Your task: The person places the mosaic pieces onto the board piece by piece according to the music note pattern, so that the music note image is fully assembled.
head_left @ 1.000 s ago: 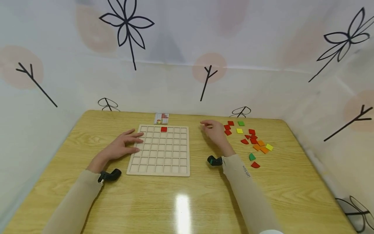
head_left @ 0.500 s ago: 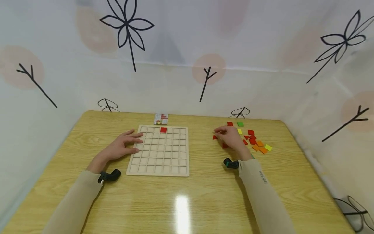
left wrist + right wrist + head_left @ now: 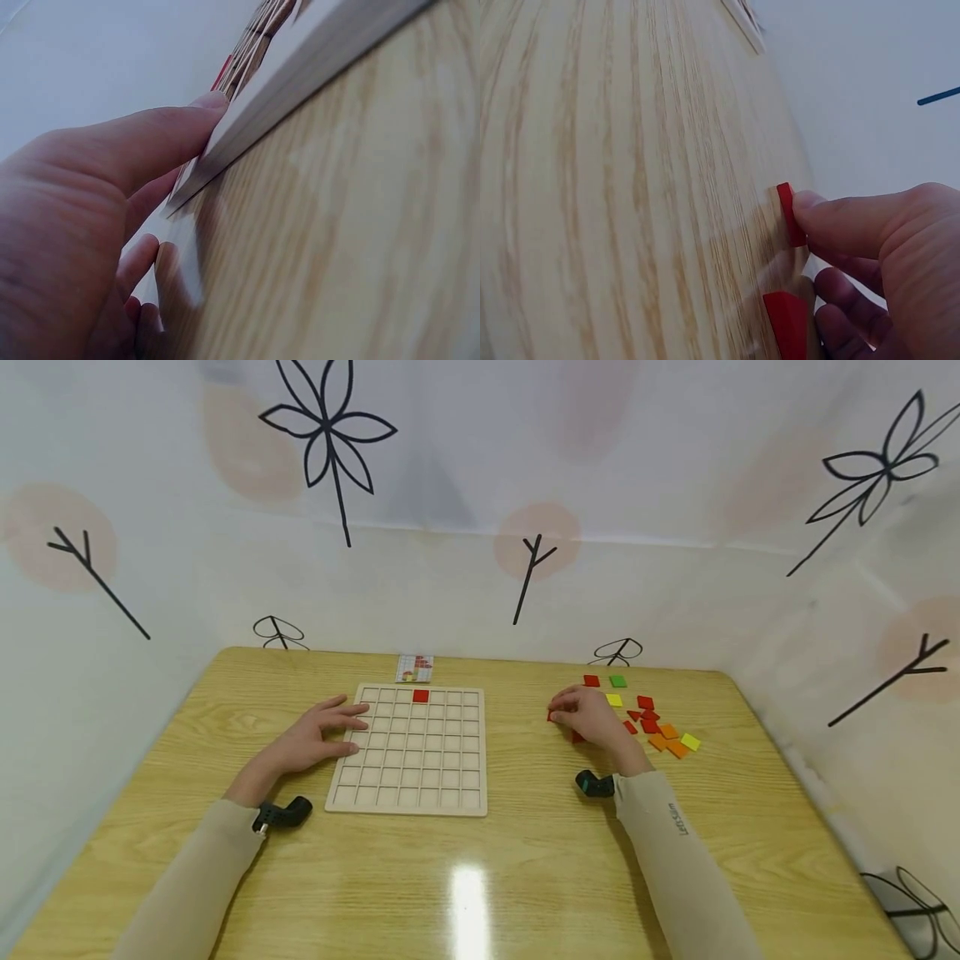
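The pale wooden grid board (image 3: 427, 760) lies flat on the table, with a red square tile (image 3: 421, 696) in its far row. My left hand (image 3: 311, 737) rests spread at the board's left edge; in the left wrist view its thumb (image 3: 172, 135) lies on the rim. To the right, my right hand (image 3: 592, 717) is at the left side of the loose tiles. Its thumb and fingers pinch a red tile (image 3: 791, 216), which shows only edge-on in the right wrist view. Another red tile (image 3: 789, 326) lies just beside, under the hand.
Behind the board lies a small printed card (image 3: 415, 668). Loose red, orange, yellow and green tiles spread to the right, among them a green tile (image 3: 618, 681), a yellow tile (image 3: 691, 742) and an orange tile (image 3: 677, 749). A patterned cloth (image 3: 450, 585) hangs behind the table.
My right hand has moved right from beside the board to the loose tiles and brought its fingertips onto a red one. My left hand has stayed on the board's edge.
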{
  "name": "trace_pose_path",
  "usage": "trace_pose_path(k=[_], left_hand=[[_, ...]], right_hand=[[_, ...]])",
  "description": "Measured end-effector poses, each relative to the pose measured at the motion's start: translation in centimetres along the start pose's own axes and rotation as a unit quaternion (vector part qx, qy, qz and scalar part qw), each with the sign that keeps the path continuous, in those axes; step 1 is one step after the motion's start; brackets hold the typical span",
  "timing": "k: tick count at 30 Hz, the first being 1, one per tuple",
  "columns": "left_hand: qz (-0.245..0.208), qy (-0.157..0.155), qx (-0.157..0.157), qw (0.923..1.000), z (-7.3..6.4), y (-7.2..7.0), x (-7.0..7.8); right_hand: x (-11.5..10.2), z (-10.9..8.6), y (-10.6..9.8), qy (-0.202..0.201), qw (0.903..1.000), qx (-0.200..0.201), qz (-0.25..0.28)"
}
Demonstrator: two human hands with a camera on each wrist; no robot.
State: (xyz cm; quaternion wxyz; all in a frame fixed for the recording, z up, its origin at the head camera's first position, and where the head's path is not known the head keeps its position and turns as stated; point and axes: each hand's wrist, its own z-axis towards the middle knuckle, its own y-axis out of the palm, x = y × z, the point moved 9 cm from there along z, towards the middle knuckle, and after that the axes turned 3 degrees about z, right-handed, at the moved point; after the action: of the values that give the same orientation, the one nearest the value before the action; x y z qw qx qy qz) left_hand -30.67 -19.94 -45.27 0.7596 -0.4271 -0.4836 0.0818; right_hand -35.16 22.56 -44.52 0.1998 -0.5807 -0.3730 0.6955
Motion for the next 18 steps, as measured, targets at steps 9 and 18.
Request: trace_pose_path(k=[9,18], left_hand=[[0.006,-0.005,0.001,1.0,-0.11,-0.07,-0.03],[-0.003,-0.014,-0.005,0.9999,-0.01,0.03,0.02]], right_hand=[[-0.4,0.03,0.17,-0.002,0.9999,0.001,-0.011],[-0.53,-0.08,-0.06,0.01,0.999,0.018,0.039]])
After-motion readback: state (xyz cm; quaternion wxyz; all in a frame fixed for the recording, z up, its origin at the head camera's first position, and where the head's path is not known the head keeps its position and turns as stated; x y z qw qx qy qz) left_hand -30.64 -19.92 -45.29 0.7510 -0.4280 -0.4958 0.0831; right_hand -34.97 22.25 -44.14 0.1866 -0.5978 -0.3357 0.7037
